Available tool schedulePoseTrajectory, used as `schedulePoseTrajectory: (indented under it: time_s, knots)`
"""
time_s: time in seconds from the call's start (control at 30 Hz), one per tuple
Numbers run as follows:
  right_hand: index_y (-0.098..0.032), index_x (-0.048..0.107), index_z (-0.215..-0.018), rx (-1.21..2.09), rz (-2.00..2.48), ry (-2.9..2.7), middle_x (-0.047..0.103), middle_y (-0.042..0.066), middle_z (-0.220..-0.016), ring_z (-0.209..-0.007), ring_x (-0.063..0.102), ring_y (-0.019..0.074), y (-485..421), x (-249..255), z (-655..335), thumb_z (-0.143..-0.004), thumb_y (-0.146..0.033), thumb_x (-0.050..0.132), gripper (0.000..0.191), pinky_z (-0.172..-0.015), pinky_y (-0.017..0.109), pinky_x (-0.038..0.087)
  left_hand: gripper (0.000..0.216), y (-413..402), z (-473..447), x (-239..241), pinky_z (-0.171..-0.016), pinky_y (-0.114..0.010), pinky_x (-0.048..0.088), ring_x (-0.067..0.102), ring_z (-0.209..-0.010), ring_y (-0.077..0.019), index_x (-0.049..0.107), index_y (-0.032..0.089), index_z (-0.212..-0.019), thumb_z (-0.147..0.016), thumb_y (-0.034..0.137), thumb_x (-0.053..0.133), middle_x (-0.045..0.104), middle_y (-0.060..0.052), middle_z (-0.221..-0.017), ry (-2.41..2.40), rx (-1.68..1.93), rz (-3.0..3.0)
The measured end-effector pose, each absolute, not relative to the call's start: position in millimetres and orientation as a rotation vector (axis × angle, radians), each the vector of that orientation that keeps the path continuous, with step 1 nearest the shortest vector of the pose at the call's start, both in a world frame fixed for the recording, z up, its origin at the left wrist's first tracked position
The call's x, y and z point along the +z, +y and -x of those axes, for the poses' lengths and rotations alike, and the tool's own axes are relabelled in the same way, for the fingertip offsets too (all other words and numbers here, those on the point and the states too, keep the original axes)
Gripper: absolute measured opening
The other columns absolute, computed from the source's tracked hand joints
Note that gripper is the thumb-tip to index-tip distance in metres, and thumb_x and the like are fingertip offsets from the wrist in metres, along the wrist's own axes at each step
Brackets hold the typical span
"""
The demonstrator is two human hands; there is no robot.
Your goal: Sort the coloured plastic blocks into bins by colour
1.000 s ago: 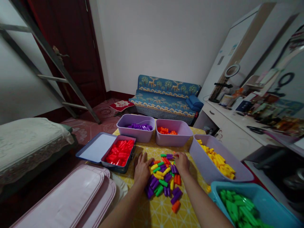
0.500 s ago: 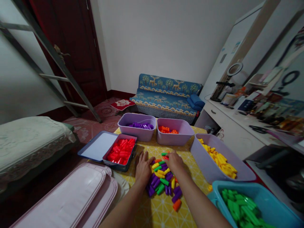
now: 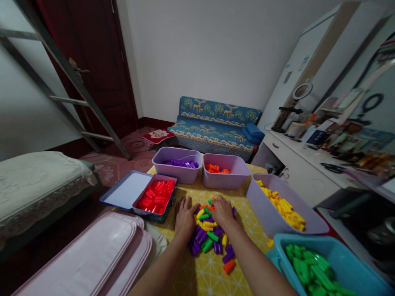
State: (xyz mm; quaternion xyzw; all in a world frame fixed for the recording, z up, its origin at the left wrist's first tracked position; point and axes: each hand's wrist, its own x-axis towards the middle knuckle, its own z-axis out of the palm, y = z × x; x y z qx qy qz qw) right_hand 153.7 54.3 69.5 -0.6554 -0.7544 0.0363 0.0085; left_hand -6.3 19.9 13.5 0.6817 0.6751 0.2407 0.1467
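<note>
A heap of small coloured plastic pieces (image 3: 212, 236), purple, green, yellow, orange and red, lies on the yellow patterned tablecloth (image 3: 210, 275). My left hand (image 3: 184, 218) rests flat on the cloth at the heap's left edge, fingers stretched out. My right hand (image 3: 221, 210) lies over the far top of the heap with its fingers curled down onto the pieces; what they pinch is hidden. A lone orange piece (image 3: 228, 267) sits nearest me.
Sorted pieces fill a tin of red ones (image 3: 156, 199), a lilac bin of purple (image 3: 178, 166), one of orange (image 3: 226, 171), one of yellow (image 3: 285, 207) and a blue bin of green (image 3: 311, 267). Pink lids (image 3: 92, 257) lie at the left. A bed, ladder, sofa and dresser surround the table.
My right hand has slid left from the heap's right edge onto its far top, closer to my left hand. My left hand has hardly moved.
</note>
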Motion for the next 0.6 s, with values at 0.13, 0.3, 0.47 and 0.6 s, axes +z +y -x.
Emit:
schedulePoseTrajectory:
  time_s: [0.13, 0.3, 0.47, 0.6]
  knots:
    - [-0.023, 0.073, -0.101, 0.196, 1.883, -2.148, 0.065, 0.009, -0.11, -0.106, 0.057, 0.0216, 47, 66, -159, -0.085, -0.024, 0.056, 0.023, -0.097, 0.033, 0.039, 0.049, 19, 6, 13, -0.118, -0.041, 0.026, 0.026, -0.145, -0.0268, 0.066, 0.035, -0.125, -0.086, 0.01, 0.05, 0.042, -0.001, -0.153, 1.941, 0.697, -1.962]
    - [-0.021, 0.068, -0.086, 0.981, 1.322, -1.41, 0.067, 0.004, -0.092, -0.09, 0.062, 0.0196, 33, 57, -154, -0.075, -0.032, 0.064, 0.016, -0.085, 0.03, 0.048, 0.051, 19, 7, 12, -0.118, -0.038, 0.027, 0.025, -0.146, -0.0265, 0.066, 0.035, -0.125, -0.084, 0.008, 0.051, 0.041, -0.001, -0.154, 1.932, 0.709, -1.954]
    - [-0.022, 0.064, -0.08, 1.449, 1.008, -0.917, 0.067, 0.001, -0.078, -0.068, 0.061, 0.016, 10, 60, -137, -0.069, -0.045, 0.069, 0.027, -0.065, 0.03, 0.051, 0.05, 19, 6, 11, -0.118, -0.04, 0.027, 0.026, -0.145, -0.0258, 0.066, 0.034, -0.125, -0.085, 0.008, 0.05, 0.041, -0.002, -0.154, 1.938, 0.724, -1.976]
    - [-0.021, 0.063, -0.08, 1.552, 0.91, -0.718, 0.068, 0.001, -0.078, -0.06, 0.059, 0.0128, 2, 69, -129, -0.065, -0.048, 0.076, 0.033, -0.057, 0.026, 0.05, 0.048, 19, 6, 11, -0.118, -0.041, 0.027, 0.027, -0.145, -0.0271, 0.067, 0.033, -0.124, -0.085, 0.009, 0.052, 0.042, -0.003, -0.153, 1.94, 0.726, -1.98]
